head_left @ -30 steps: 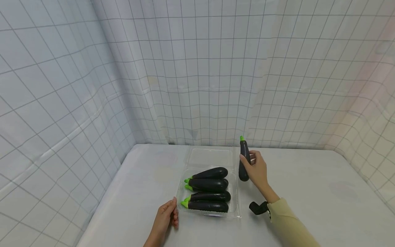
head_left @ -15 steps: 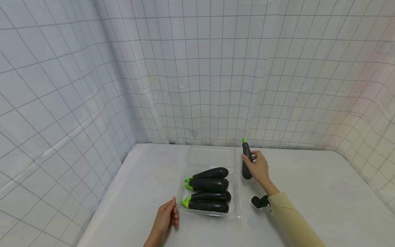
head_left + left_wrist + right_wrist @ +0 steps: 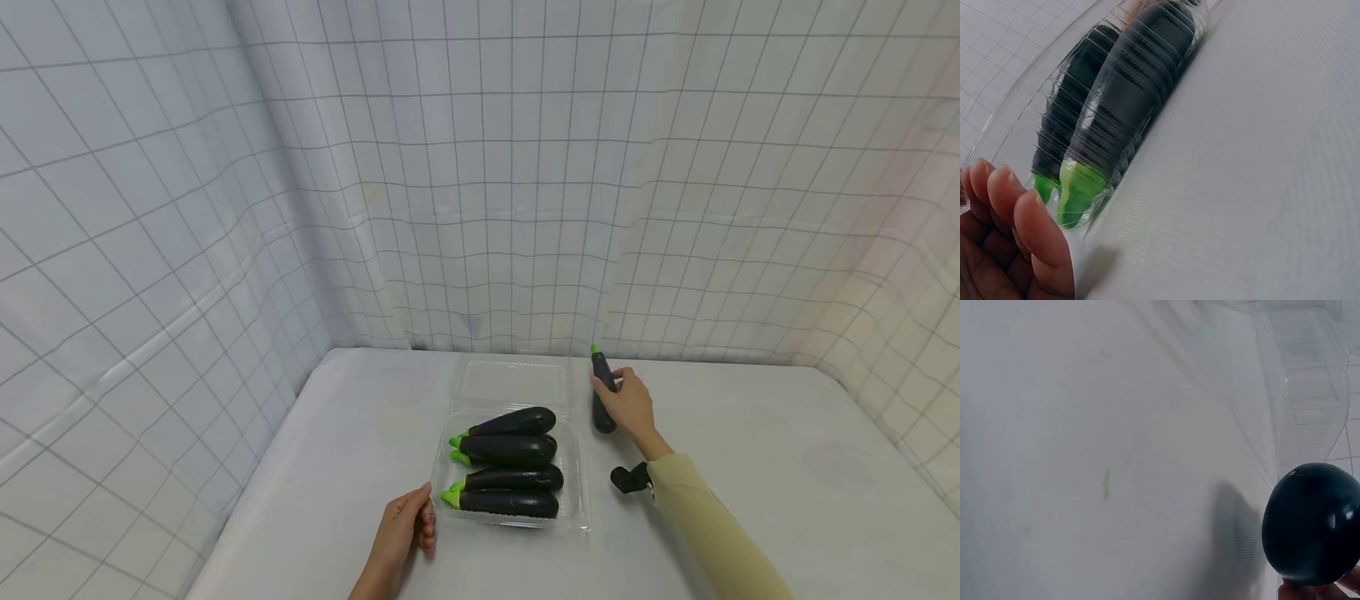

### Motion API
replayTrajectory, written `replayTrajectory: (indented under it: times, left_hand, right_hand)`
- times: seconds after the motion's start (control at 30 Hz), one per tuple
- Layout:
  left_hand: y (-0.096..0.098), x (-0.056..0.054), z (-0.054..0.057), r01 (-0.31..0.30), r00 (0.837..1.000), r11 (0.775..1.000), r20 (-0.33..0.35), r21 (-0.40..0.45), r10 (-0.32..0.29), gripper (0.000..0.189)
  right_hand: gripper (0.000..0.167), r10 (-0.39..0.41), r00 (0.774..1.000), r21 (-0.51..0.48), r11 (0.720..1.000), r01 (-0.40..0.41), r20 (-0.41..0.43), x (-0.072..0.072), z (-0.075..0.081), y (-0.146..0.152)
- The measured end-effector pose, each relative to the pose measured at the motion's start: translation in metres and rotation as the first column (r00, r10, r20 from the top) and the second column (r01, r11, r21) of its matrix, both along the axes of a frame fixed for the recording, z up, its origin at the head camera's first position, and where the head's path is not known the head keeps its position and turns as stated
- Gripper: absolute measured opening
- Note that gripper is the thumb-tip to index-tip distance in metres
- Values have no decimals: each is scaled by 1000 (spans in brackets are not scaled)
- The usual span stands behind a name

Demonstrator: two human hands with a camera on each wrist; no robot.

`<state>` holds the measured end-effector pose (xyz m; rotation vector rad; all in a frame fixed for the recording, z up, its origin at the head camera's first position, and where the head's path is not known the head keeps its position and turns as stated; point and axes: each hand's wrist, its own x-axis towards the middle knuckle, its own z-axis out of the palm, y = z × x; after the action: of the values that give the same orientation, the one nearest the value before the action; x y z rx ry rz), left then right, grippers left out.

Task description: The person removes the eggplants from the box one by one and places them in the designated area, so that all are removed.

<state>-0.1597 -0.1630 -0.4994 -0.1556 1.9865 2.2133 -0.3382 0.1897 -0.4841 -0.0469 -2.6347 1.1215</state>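
so the right hand [image 3: 628,406] has a grip on an eggplant [image 3: 603,414] just right of the clear box [image 3: 573,483], five other eggplants [image 3: 510,502] inside it, left hand [image 3: 402,523] by its near left corner, can't tell if it's gripping

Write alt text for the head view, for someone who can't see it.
A right hand holds a dark eggplant beside an open clear container of more eggplants on a white table; the left hand is at the container's near left corner.
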Motion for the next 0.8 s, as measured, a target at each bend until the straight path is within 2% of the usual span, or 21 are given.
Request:
replayTrajectory:
  times: [0.8]
  left_hand:
    - [-1, 1, 0, 10, 1000, 1000, 11, -7, -10, 43]
  right_hand:
    - [55, -20, 992, 52, 999, 13, 126, -12, -1, 3]
